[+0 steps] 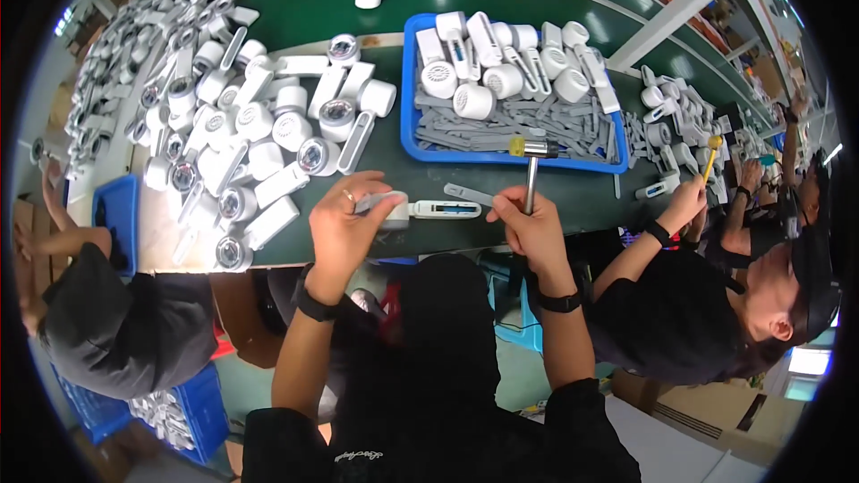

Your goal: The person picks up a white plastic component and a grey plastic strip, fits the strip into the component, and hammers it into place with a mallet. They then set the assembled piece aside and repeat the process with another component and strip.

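Observation:
In the middle, at the table's near edge, a white hair-dryer-shaped unit [445,209] lies on its side. Its slotted handle points right, with something blue inside the slot. Around its round head my left hand [338,225] is closed. My right hand [534,231] grips a hammer [534,150] upright, its head yellow at one end and dark at the other. From the fingertips of that same hand a slim grey cover strip [467,193] extends left, just beyond the unit's handle. Whether the strip is pinched or only touched is hard to tell.
Ahead to the right, a blue tray [422,154] contains grey strips and several white units. More white units [291,130] crowd the table at left. A co-worker at right holds a yellow-headed hammer [713,145]; another person [125,313] sits at left.

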The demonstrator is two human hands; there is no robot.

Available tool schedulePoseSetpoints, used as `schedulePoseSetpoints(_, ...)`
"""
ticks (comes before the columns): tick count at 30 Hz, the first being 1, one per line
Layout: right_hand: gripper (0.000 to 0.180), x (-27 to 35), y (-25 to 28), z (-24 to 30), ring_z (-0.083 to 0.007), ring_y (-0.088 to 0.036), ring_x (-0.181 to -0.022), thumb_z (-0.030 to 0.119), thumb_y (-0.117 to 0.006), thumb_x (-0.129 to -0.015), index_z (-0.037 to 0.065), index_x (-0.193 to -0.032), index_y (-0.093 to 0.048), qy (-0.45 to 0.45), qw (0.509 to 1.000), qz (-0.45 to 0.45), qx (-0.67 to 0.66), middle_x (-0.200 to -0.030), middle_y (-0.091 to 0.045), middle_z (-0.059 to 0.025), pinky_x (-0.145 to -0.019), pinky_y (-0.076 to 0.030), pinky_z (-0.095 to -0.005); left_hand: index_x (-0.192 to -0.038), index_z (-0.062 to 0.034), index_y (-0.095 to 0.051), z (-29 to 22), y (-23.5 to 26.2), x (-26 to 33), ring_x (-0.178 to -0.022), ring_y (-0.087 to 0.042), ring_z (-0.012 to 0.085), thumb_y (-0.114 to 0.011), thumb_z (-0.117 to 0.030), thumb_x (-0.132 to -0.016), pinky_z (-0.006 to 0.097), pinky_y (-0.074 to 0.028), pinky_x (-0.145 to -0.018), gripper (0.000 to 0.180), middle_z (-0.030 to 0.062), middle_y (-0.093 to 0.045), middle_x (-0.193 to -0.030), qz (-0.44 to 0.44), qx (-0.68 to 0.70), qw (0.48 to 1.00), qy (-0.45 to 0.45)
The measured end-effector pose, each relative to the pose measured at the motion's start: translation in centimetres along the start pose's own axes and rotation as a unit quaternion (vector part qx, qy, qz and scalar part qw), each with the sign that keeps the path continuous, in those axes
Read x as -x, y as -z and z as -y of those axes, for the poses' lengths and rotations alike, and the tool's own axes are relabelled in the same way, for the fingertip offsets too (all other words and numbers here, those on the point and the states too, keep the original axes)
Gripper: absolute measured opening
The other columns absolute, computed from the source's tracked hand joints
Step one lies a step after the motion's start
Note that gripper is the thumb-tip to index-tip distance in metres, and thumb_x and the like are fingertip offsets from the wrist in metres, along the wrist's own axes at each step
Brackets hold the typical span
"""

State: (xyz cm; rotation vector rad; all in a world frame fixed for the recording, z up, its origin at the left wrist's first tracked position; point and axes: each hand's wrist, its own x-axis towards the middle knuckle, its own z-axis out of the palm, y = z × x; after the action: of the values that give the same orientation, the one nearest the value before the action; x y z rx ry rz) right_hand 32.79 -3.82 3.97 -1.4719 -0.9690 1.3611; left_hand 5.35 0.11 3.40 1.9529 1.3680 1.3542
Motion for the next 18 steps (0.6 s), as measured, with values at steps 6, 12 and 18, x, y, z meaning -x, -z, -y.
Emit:
schedulePoseSetpoints(6,0.024,-1.2,-2.1,-2.0,-0.0018,-0.048,-0.053,0.016,-0.071,-0.099,0.003,-0.120,-0.075,0.035,0.989,0.017,0.143,-0.078,-0.070,-0.0009,-0.048,-0.036,-0.0210,-0.105,-0.0135,-0.079,0.7,-1.1,1.8,-0.095,-0.065,0.0243,-0.090,-0.028,-0.068,0.037,-0.056,-0.077,0.042,0.0040,-0.068,-0.115,0.108,-0.149,0.979,-0.090)
schedulePoseSetpoints(12,0.020,-1.4,-2.7,-1.2,-0.0043,-0.057,-0.069,0.014,-0.070,-0.099,0.005,-0.116,-0.078,0.057,0.966,0.059,0.246,-0.074,-0.065,0.0034,-0.063,-0.044,-0.0223,-0.105,-0.0176,-0.079,2.9,-1.2,1.0,-0.090,-0.063,0.0209,-0.089,-0.024,-0.067,0.035,-0.055,-0.075,0.040,-0.0024,-0.068,-0.112,0.119,-0.146,0.975,-0.113)
schedulePoseSetpoints(18,0.022,-2.6,-2.4,-1.3,-0.0037,-0.053,-0.066,0.013,-0.068,-0.100,0.007,-0.119,-0.078,0.038,0.973,0.099,0.205,-0.071,-0.058,0.0052,-0.059,-0.041,-0.0231,-0.105,-0.0151,-0.077,3.0,-1.4,0.8,-0.089,-0.062,0.0209,-0.088,-0.023,-0.069,0.035,-0.055,-0.075,0.038,-0.0020,-0.066,-0.112,0.125,-0.138,0.975,-0.125)
